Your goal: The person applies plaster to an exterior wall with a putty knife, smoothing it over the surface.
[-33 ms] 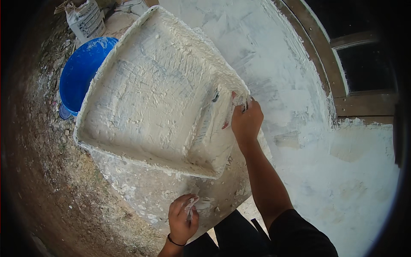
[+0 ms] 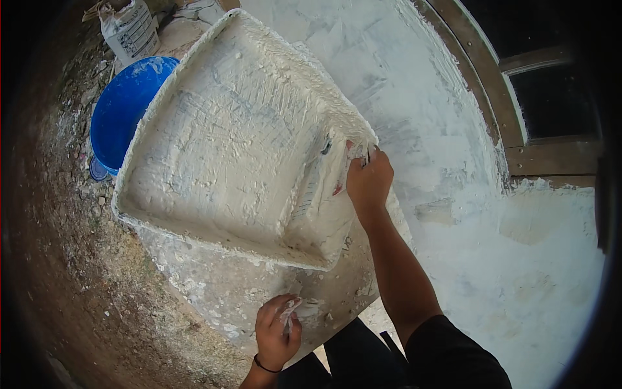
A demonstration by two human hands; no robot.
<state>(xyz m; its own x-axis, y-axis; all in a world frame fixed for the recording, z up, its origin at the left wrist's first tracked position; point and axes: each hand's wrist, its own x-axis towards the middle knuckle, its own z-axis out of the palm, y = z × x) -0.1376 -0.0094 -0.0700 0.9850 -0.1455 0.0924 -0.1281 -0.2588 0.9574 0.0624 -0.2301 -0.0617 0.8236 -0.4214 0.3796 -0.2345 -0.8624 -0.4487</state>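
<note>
Whitened wall [image 2: 447, 168] is flanking our right grip [image 2: 369, 185] that's clasping a coated tool [image 2: 352, 150]; ideally we're drawing it flat across the tray [image 2: 223, 246] beneath, left grip [image 2: 277, 330] pinching something whitish [image 2: 288, 311].

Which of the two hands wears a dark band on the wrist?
The left hand, lower in view; the right hand, at a corner of the tray, shows a bare wrist.

Paste-caked tray [image 2: 214, 155] here, smeared tool [image 2: 337, 187] (red showing!) inside its right end, whitish piece [image 2: 289, 312] off its near edge.
</note>
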